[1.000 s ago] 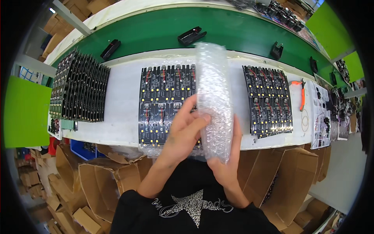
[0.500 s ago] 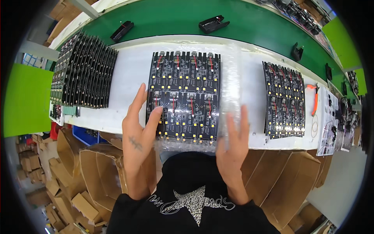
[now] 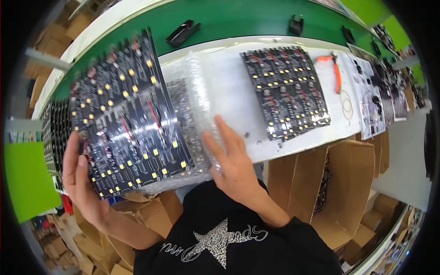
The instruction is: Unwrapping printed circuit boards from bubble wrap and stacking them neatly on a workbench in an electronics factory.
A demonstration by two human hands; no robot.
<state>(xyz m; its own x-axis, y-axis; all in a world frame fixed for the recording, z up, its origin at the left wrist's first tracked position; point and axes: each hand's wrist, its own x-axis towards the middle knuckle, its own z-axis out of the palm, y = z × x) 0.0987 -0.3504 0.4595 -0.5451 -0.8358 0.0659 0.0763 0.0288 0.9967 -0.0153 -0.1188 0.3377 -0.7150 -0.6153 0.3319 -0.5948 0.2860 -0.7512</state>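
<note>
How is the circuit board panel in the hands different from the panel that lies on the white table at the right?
The held panel is lifted and tilted, gripped by the left hand; the table panel lies flat, untouched. The held panel has bubble wrap behind it, under the right hand; the table panel is bare. Both are black with small yellow parts.

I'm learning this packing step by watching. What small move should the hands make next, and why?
Probably fold the bubble wrap over the circuit board panel. The left hand holds the panel's edge lifted and tilted, the right hand rests flat on the wrap beside it, and most of the panel's face is uncovered.
</note>
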